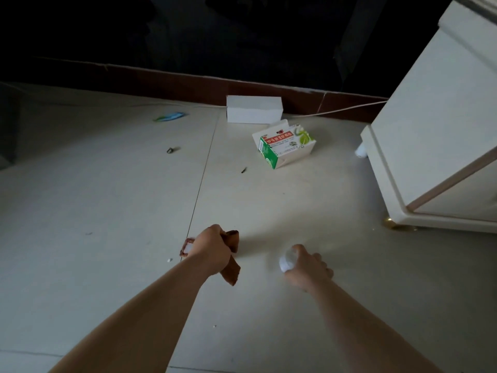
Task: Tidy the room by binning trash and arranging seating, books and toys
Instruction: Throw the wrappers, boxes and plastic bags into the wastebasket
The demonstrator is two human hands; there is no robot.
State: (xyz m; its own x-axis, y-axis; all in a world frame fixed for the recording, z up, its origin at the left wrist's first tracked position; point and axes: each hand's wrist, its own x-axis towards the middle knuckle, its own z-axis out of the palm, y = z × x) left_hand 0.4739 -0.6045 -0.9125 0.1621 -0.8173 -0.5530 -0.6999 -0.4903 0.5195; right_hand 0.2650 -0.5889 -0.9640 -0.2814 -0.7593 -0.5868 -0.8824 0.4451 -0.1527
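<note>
the floor (107,197) is made of big pale tiles with thin dark lines between them, and it looks a bit dusty. a green box (285,145) with red writing lies on it, tipped over with a flap open. just behind the green box sits a plain white box (254,109), close to the brown strip (174,79) at the bottom of the wall. above that strip the room is too dark to see. a thin white cord (349,108) runs along the floor behind the green box and goes toward a big cream cabinet (435,117). the cabinet stands to the right of the green box and has a shiny gold foot (390,223). a small white thing (361,152) peeks out by the cabinet, to the right of the green box, and i cannot tell what it is. far to the left of the green box lies a blue and green wrapper (170,116). a dark speck (244,170) lies near the green box on its left, and a tiny dark bit (172,149) lies further left.

well in front of the green box are two bare arms. the left hand (212,249) is curled tight round some brown card scraps (231,255). the right hand (306,267) has its fingers bent round a little white scrunched-up thing (287,261). a few white crumbs (169,260) lie on the tiles by the left hand.
</note>
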